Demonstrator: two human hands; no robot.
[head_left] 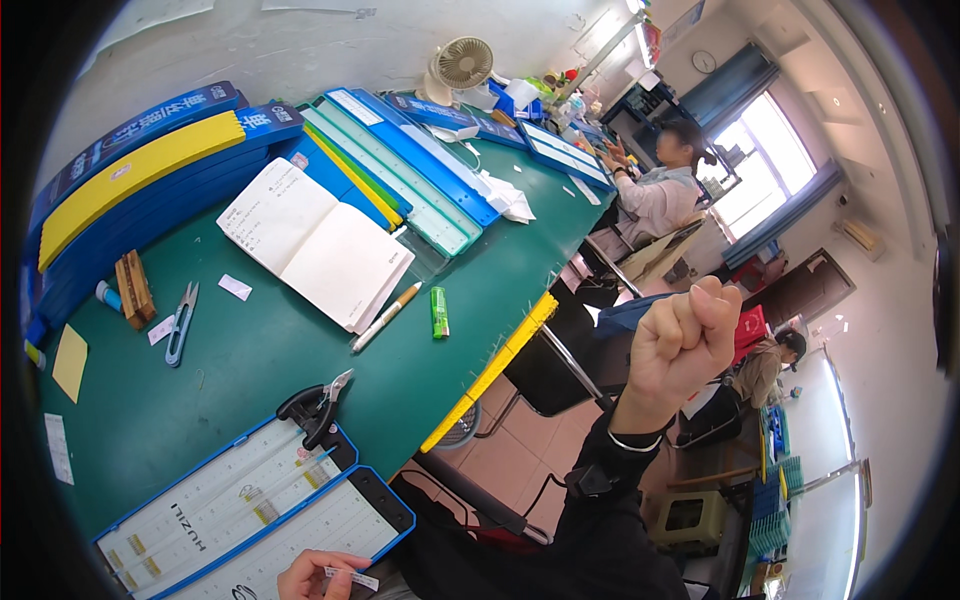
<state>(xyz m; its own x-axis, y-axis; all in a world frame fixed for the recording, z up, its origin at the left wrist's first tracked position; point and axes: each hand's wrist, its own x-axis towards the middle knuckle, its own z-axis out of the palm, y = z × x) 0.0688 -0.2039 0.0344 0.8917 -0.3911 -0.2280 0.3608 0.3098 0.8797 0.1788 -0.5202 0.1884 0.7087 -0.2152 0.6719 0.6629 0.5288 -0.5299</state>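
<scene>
- Green worktable (pixel 230 410) under a white wall (pixel 330 50), with blue boxes (pixel 150 215) stacked far left and a small fan (pixel 464 63) at the far edge; a co-worker (pixel 655 195) sits farther along, and another person (pixel 765 370) bends forward at right.
- Near the bottom, the left hand (pixel 308 578) pinches a small white slip (pixel 360 578) between thumb and fingers, just over a blue-rimmed clear case (pixel 345 525).
- Raised well to the right, the right hand (pixel 690 325) is curled into a fist, fingers tucked — whether anything thin is caught inside cannot be told.
- The slip looks light, thin and easily creased, likely paper or card; a soft pinch at one end or along its edges should suit it.
- The case appears stiff, smooth and perhaps slick; its blue rim looks the surer grip, and its clear face might scratch or crack.
- Black-handled pliers (pixel 321 424) rest on the far corner of a second clear panel — just left of the case, though any hinge is too unclear to confirm.
- A yellow strip (pixel 490 372) bristling with fine strands lines the table's right edge.
- Farther in lie a spread notebook (pixel 310 245), a pen (pixel 387 318) and a green pack (pixel 440 313); at left, blue snips (pixel 181 325) sit beside a wooden block (pixel 134 290).
</scene>
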